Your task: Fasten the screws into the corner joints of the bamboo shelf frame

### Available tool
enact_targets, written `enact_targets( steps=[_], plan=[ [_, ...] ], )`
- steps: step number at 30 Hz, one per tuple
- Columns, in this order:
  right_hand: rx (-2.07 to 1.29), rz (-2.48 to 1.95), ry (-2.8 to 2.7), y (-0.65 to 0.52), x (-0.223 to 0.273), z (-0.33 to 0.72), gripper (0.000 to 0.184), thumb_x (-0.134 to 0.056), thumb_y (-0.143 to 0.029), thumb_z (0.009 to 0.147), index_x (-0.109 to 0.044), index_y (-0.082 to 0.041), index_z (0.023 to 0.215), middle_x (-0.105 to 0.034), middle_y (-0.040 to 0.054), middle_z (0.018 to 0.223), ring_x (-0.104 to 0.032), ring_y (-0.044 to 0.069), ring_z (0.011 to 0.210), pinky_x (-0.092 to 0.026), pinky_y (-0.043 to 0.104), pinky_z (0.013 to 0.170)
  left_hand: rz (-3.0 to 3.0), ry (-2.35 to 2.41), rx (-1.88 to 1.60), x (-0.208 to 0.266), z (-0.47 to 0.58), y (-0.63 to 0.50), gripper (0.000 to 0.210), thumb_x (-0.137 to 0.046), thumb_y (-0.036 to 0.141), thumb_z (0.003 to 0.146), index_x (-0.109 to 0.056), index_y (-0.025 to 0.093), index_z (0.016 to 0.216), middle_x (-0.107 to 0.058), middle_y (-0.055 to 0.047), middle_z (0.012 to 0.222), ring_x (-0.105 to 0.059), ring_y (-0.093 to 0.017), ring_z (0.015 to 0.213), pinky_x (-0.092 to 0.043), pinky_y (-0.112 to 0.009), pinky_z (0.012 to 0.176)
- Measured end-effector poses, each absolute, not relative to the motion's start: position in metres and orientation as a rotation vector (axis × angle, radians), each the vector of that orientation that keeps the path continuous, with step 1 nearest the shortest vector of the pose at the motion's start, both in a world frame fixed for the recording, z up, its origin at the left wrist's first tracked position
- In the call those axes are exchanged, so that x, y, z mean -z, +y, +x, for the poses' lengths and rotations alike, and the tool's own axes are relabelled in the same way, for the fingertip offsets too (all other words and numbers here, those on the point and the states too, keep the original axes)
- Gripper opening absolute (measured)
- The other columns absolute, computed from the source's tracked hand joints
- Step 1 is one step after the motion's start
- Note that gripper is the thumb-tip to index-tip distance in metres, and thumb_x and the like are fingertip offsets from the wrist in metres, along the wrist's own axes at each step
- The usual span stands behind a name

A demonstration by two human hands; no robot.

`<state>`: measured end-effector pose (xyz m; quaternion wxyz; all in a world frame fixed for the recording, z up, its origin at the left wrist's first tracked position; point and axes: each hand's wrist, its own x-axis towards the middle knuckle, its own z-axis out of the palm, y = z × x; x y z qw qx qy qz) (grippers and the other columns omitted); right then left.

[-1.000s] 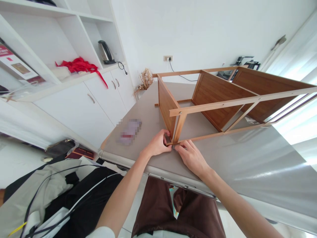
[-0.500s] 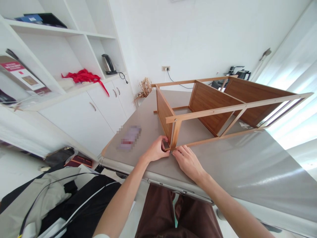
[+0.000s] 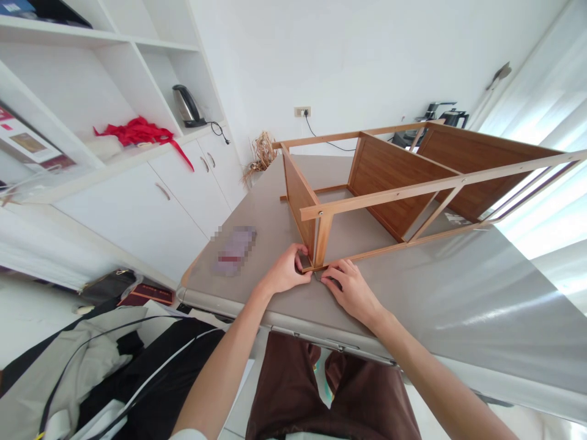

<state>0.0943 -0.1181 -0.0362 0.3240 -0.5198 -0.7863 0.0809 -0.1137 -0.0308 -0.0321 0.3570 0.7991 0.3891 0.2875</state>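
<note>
A brown wooden shelf rack (image 3: 385, 194) lies on its side on the grey table. At its near left lower corner, my left hand (image 3: 288, 270) is closed round the end of the frame, thumb in front and fingers behind. My right hand (image 3: 351, 286) is just right of that corner, with thumb and forefinger pinched on a small thin metal piece that looks like a hex key (image 3: 316, 276). Its tip meets the frame's lower corner, though the exact contact is too small to see. A screw head (image 3: 321, 213) shows on the upper rail above.
A blurred-out flat item (image 3: 235, 249) lies on the grey table (image 3: 440, 305) to the left. White cabinets (image 3: 137, 183) with a kettle (image 3: 187, 107) and red cloth (image 3: 140, 131) stand at left. Clothes and cables (image 3: 92, 366) are piled at lower left.
The view has shifted slightly, so the rack sits a little higher in it. My right hand's fingers have shifted at the corner; my left hand keeps its hold.
</note>
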Motion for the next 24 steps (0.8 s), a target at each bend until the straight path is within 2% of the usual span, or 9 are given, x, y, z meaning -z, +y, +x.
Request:
enact_targets(
  steps=[5,12,24],
  plan=[
    [-0.269,-1.305,-2.134,-0.123,0.03,0.093,0.019,-0.044,-0.023,0.101,-0.063,-0.023,0.097,-0.062,0.0053,0.095,-0.054,0.02,0.094,-0.045,0.037,0.087,2.065,1.005,-0.735,0.033,-0.114,-0.029,0.05,-0.073,0.026,0.07,-0.049,0.022,0.114,-0.051,0.006,0.071,-0.057,-0.014,0.068,-0.045,-0.028,0.07],
    [-0.228,-1.306,-2.091,-0.124,0.026,0.089,0.021,-0.043,-0.022,0.101,-0.063,-0.021,0.095,-0.055,0.007,0.093,-0.05,0.021,0.091,-0.048,0.035,0.085,2.061,1.019,-0.721,0.034,-0.114,-0.029,0.05,-0.074,0.027,0.07,-0.05,0.022,0.113,-0.052,0.006,0.071,-0.056,-0.014,0.067,-0.045,-0.029,0.071],
    [-0.092,-1.311,-2.14,-0.123,0.02,0.083,0.024,-0.042,-0.018,0.1,-0.065,-0.021,0.092,-0.058,0.0077,0.091,-0.051,0.021,0.089,-0.05,0.036,0.083,2.037,1.018,-0.721,0.028,-0.112,-0.032,0.049,-0.074,0.027,0.07,-0.05,0.021,0.112,-0.052,0.006,0.07,-0.057,-0.014,0.067,-0.045,-0.028,0.069]
  ],
)
